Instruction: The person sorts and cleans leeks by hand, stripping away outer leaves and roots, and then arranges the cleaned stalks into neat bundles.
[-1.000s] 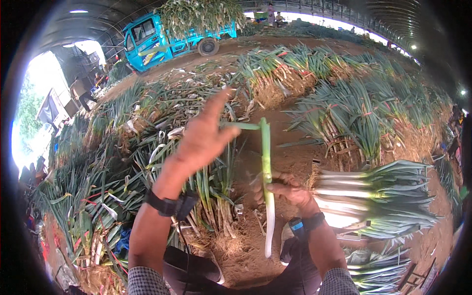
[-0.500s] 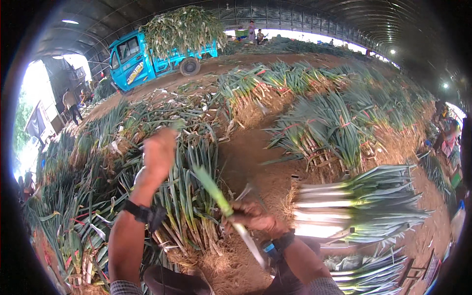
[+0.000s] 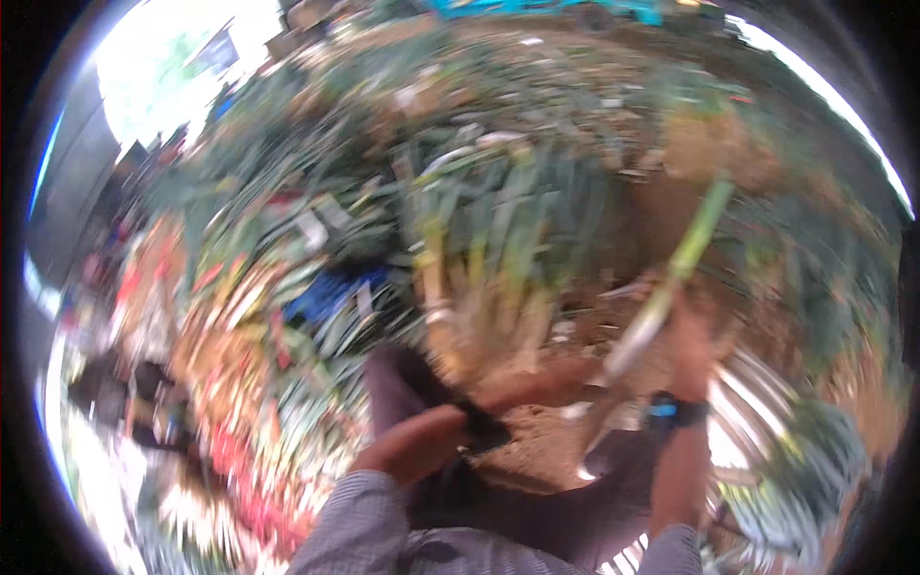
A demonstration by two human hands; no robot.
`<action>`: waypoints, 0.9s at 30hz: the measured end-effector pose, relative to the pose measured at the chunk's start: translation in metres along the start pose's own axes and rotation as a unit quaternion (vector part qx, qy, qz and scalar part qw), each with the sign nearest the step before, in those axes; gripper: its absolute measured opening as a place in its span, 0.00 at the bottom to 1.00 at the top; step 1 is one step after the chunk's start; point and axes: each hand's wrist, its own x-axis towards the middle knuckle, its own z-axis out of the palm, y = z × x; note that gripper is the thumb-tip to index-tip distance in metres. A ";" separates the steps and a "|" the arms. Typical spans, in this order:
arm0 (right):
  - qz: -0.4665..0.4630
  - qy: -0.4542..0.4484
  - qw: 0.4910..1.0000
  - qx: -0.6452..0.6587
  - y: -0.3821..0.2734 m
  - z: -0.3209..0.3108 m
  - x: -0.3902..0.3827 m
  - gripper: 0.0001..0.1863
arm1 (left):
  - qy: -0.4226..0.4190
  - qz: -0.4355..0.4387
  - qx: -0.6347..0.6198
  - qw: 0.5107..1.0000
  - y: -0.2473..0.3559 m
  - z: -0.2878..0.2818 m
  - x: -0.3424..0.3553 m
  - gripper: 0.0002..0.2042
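**Leek stalk gripped at right of centre, picture heavily blurred**

At the bottom edge, checked shirt sleeves (image 3: 383,522) entering from below, dark trousers (image 3: 537,517) between them. Just above, left forearm bent across the lower middle, dark wristband (image 3: 484,426) at the wrist, left hand (image 3: 561,379) reaching rightward to the white base of the leek stalk (image 3: 671,278); fingers smeared by motion, so open or closed cannot be told. At lower right, right forearm rising straight up, blue-faced wristwatch (image 3: 671,410) on the wrist, right hand (image 3: 690,335) closed around the lower part of the stalk. Stalk tilted, white end low and toward centre, green end up and to the right.

Under the hands, bare brown earth floor (image 3: 537,446). At lower right, a bundle of cut leeks (image 3: 767,422), pale round ends facing the centre. In the middle of the frame, a loose pile of leeks (image 3: 489,249), green leaves fanned upward. At left, more greenery mixed with red and orange smears, too blurred to name. Along the top edge, a strip of blue vehicle (image 3: 537,8); at upper left, bright daylight opening (image 3: 163,48).
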 end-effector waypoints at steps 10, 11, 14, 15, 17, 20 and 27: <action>0.092 -0.121 0.932 0.330 0.006 0.086 0.030 0.18 | 0.182 0.013 -0.042 0.982 -0.003 -0.053 -0.041 0.10; 0.103 -0.077 0.914 0.385 0.004 0.097 0.035 0.17 | 0.195 -0.031 0.003 0.980 -0.025 -0.062 -0.057 0.08; 0.048 -0.023 0.975 0.216 0.038 0.082 0.059 0.15 | 0.304 -0.133 0.175 0.927 -0.079 -0.125 -0.121 0.08; 0.076 0.007 0.981 0.178 0.066 0.075 0.067 0.15 | 0.349 -0.217 -0.044 0.910 -0.091 -0.144 -0.138 0.12; 0.109 0.035 0.984 0.138 0.080 0.073 0.073 0.14 | 0.355 -0.159 -0.191 0.901 -0.127 -0.175 -0.188 0.22; 0.179 -0.061 0.982 0.018 0.019 0.119 0.063 0.14 | 0.538 -0.369 0.124 0.748 -0.239 -0.209 -0.332 0.18; 0.181 -0.038 0.976 -0.119 0.128 0.120 0.023 0.23 | 0.534 -0.575 -0.230 0.575 -0.363 -0.218 -0.302 0.20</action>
